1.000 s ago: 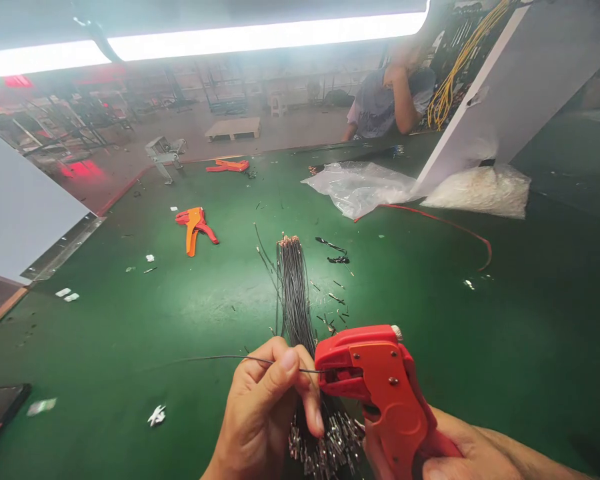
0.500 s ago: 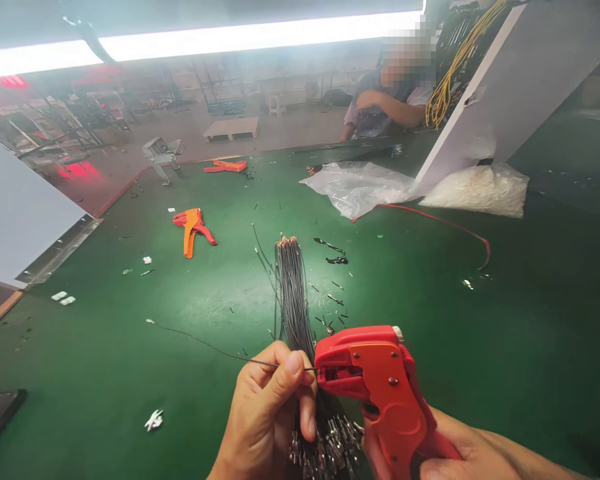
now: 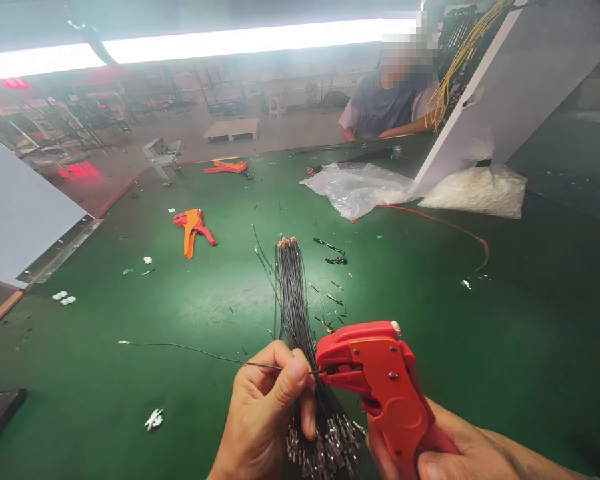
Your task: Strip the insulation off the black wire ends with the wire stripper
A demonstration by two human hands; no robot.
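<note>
Between thumb and forefinger, my left hand [image 3: 273, 403] pinches a thin black wire [image 3: 195, 349]. One end of the wire stretches out to the left with a pale tip; the other reaches the jaws of the red and orange wire stripper [image 3: 393, 383]. My right hand [image 3: 460, 440] is wrapped round the stripper's handles. Whether the jaws bite on the wire is too small to tell. Under my left hand lies a bundle of black wires [image 3: 294, 287], with copper ends at the far side and shiny metal ends close to me.
Two more wire strippers [image 3: 193, 230] lie at the back left of the green table [image 3: 105, 373]. Wire scraps [image 3: 336, 299] are strewn right of the bundle. Farther back are a clear plastic bag [image 3: 360, 190], a filled bag [image 3: 475, 191] and a slanted white panel [image 3: 473, 100]. A person [image 3: 387, 110] sits beyond.
The wire's free left end has swung farther left and slightly lower. Both hands and the stripper stay nearly in place. The person across the table has lowered an arm.
</note>
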